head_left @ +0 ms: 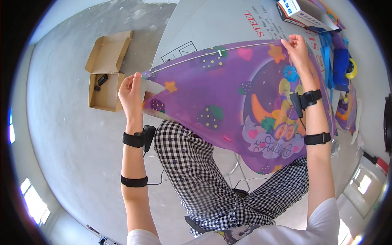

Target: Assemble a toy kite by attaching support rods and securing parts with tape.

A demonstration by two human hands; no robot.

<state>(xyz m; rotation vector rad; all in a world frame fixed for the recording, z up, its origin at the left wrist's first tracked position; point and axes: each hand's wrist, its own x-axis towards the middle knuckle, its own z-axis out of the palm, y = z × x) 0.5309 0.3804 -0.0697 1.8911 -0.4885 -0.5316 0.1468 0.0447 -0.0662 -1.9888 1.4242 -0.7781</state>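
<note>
A purple kite [192,94] is stretched between my hands, over the table's near edge and above my lap. Its thin cloth carries stars, hearts, spotted shapes and a cartoon figure on a moon. Along the far edge runs a slim white rod [183,62] with a small white clip [220,53] near its middle. My left hand [131,92] pinches the kite's left corner, fingers closed. Farther away and to the right, my right hand [297,51] is closed on the far edge by the rod's other end. The cloth sags toward my knees.
The film-covered table [212,20] lies beyond the kite. An open cardboard box [107,90] with small black items [101,80] sits at left. At the right are a white and orange box [304,16], a blue object [341,67], yellow tape [351,68] and more printed cloth [346,108].
</note>
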